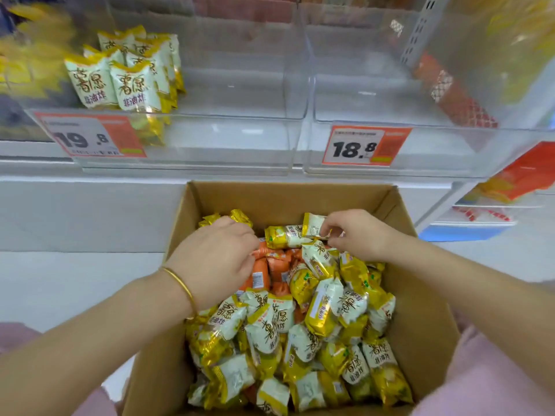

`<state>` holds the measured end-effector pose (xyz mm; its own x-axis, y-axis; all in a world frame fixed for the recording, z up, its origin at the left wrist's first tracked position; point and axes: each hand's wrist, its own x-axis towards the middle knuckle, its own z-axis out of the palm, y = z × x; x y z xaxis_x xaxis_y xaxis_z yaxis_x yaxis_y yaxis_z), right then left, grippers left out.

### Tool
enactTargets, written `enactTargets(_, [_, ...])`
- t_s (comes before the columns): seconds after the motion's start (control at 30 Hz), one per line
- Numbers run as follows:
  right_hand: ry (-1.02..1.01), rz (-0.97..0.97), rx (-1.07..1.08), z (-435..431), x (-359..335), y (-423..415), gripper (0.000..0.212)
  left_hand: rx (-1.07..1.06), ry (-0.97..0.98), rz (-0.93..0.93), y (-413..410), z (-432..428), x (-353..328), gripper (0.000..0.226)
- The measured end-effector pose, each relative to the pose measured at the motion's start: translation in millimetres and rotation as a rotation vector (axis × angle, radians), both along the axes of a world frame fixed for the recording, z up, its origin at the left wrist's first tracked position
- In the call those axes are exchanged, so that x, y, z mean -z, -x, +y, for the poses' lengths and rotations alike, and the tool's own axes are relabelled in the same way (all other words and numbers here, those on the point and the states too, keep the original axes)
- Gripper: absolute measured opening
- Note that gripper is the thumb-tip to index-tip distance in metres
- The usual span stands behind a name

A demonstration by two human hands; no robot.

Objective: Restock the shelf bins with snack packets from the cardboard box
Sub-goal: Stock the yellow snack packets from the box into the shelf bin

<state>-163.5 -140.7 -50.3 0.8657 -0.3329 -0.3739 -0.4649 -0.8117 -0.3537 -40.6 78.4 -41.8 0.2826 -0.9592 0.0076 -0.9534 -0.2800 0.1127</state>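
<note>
A person's right hand (357, 232) is pinching an upended snack packet (313, 224) just left of it in the packed cardboard box (270, 195). The left hand (216, 259) is curling over orange packets (260, 273), grip unclear. The shelf bin (240, 116) beyond is holding upright packets (129, 82).

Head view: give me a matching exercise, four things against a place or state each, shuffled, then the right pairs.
Things:
1. left hand
2. right hand
3. orange packets
4. bin tagged 19.8

Place or state:
A. holds upright yellow-white packets
B. pinches a packet at the far end of the cardboard box
C. wears a gold bangle
D. middle of the box, amid yellow ones

Pairs: 1-C, 2-B, 3-D, 4-A.
</note>
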Motion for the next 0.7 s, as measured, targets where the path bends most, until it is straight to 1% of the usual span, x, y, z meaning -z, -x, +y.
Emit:
enactTargets(0.07, [0.020, 0.099, -0.021, -4.8, 24.5, -1.0, 0.029, 0.000, -0.078, 0.026, 4.7, -10.4, 9.7, 0.052])
enactTargets(0.13, [0.033, 0.136, -0.025, -4.0, 43.5, -6.0, 0.041, -0.031, -0.175, 0.040, 2.6, -18.6, 18.1, 0.053])
enactTargets(0.2, [0.058, 0.186, -0.025, -1.8, 58.5, -10.5, 0.053, -0.057, -0.233, 0.071, 4.2, -26.4, 20.7, 0.054])
enactTargets(0.3, [0.067, 0.277, -0.002, 0.5, 73.7, -12.8, 0.064, -0.045, -0.291, 0.088, 9.4, -35.9, 25.6, 0.035])
enactTargets(0.37, [0.085, 0.281, 0.011, 1.2, 81.2, -13.0, 0.065, -0.044, -0.295, 0.126, 14.9, -43.3, 29.5, 0.032])
enactTargets(0.43, [0.126, 0.283, 0.015, 1.2, 86.2, -12.0, 0.068, -0.073, -0.282, 0.229, 19.7, -51.9, 35.9, 0.036])
enactTargets(0.47, [0.141, 0.291, 0.023, 0.4, 87.5, -11.6, 0.070, -0.111, -0.277, 0.313, 22.2, -56.6, 41.4, 0.038])
enactTargets(0.5, [0.148, 0.302, 0.034, -0.8, 88.0, -11.2, 0.069, -0.174, -0.287, 0.418, 24.8, -61.6, 48.2, 0.040])
enactTargets(0.6, [0.134, 0.350, 0.047, -4.7, 87.1, -9.3, 0.058, -0.410, -0.369, 0.717, 34.0, -77.8, 75.7, 0.046])
enactTargets(0.67, [0.109, 0.344, 0.053, -6.4, 87.5, -7.1, 0.053, -0.528, -0.431, 0.827, 38.5, -86.1, 97.4, 0.051])
enactTargets(0.7, [0.091, 0.322, 0.063, -6.7, 87.4, -5.8, 0.053, -0.576, -0.455, 0.870, 41.1, -89.1, 105.8, 0.056])
